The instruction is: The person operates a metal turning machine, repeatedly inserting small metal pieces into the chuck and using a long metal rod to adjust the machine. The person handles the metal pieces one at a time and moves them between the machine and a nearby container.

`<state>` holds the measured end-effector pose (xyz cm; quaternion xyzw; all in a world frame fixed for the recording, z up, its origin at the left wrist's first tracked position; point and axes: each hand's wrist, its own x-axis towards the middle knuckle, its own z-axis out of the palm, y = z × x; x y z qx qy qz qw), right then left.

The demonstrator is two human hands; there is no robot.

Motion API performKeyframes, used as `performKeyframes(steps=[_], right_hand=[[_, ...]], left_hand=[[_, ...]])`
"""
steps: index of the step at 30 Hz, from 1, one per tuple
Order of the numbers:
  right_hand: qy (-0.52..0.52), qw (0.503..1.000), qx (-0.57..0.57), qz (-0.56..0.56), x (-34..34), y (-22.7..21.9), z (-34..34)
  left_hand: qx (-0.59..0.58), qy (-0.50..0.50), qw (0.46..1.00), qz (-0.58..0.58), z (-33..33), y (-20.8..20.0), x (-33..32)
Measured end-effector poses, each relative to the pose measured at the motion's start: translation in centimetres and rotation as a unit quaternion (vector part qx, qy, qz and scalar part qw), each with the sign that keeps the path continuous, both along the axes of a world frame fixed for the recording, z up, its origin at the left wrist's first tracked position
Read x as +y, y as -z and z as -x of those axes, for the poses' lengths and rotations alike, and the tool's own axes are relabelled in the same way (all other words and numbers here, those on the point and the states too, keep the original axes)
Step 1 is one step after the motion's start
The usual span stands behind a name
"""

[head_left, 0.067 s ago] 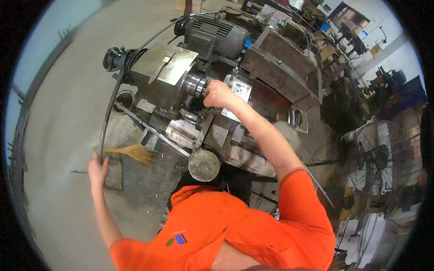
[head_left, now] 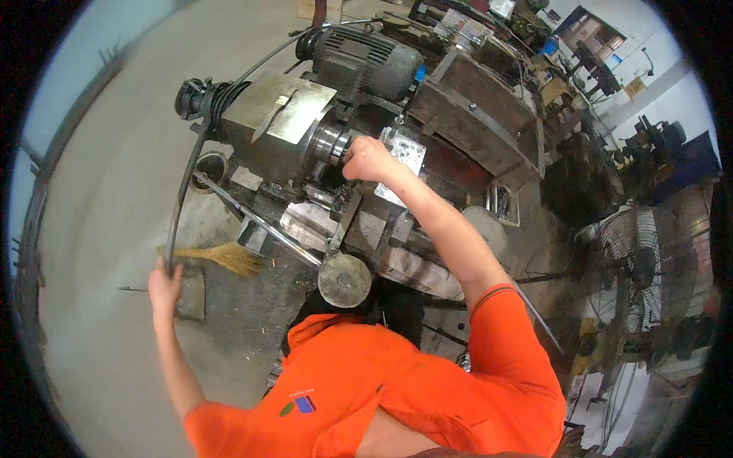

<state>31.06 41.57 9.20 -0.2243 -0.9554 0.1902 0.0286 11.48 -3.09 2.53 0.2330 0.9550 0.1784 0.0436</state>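
Observation:
My left hand (head_left: 165,286) is closed round the lower end of a long dark lever (head_left: 183,191), which runs up to the left end of a lathe-like machine's headstock (head_left: 263,149). At the bright metal spindle nose (head_left: 330,145), my right hand (head_left: 368,162) is closed in a fist, fingers curled toward the spindle. Whatever lies inside those fingers is hidden. Just right of this hand sits a shiny metal block (head_left: 405,153) with holes. A flat tool with a pale handle (head_left: 273,118) lies on the headstock's sheet-metal cover (head_left: 305,95).
A round metal disc (head_left: 344,280) and a slanting steel bar (head_left: 259,225) stand close in front of me. A straw broom (head_left: 221,258) lies on the floor at left. Behind the headstock is a motor (head_left: 366,61); a brown metal box (head_left: 481,114) stands right of it. A fan (head_left: 630,267) is far right.

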Motion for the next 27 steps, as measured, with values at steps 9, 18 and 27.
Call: performKeyframes(steps=[9,18,27], right_hand=[[0.040,0.995,0.087,0.006,0.3,-1.0,2.2],[0.156,0.946,0.092,0.268,0.9,-2.3,2.4],[0.161,0.980,0.067,0.093,-0.3,-4.8,0.9]], left_hand=[[0.054,0.020,0.998,0.041,2.4,2.2,-1.0],[0.211,0.000,0.955,0.207,13.4,2.3,-4.4],[0.221,0.030,0.950,0.219,19.6,1.8,-3.4]])
